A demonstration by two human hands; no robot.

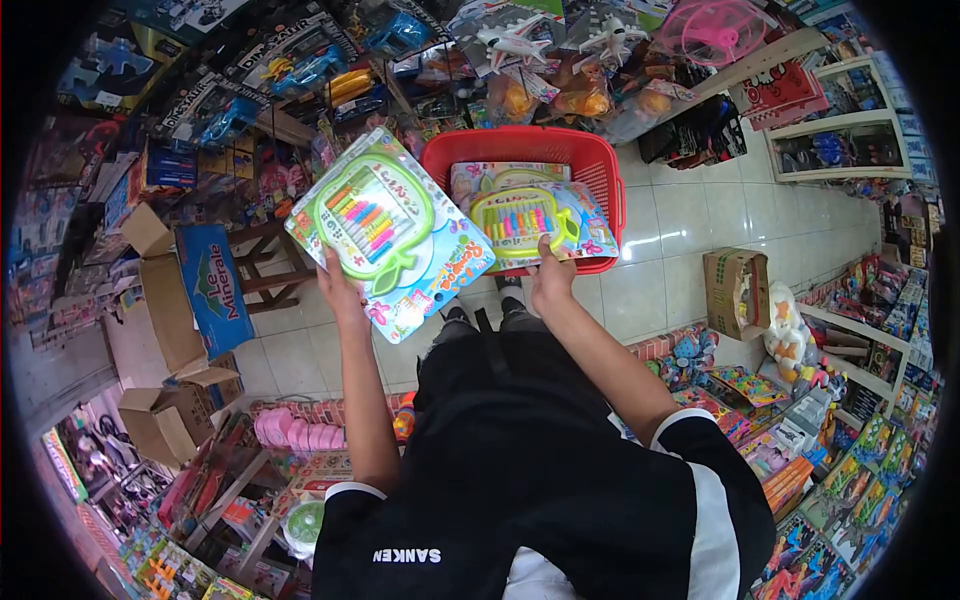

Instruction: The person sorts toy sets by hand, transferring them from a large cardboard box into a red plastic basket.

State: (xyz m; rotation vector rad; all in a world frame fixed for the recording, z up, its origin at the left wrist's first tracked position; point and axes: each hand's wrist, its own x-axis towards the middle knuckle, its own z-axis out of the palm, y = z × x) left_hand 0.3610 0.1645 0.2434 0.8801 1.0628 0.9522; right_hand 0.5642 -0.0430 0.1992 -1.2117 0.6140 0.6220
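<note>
Tiled floor [700, 215] below — left grip [343, 292] clasping one toy pack [385, 222], right grip [551, 282] pinching a second pack [520, 218] at the red basket's [598, 165] near edge — handling both, seemingly calling for steady support.

Pale glossy floor tiles [700, 215] between crowded toy shelves [835, 145].

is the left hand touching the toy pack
Touching: the head view shows the left hand holding the toy pack, the thumb lying over its edge.
</note>
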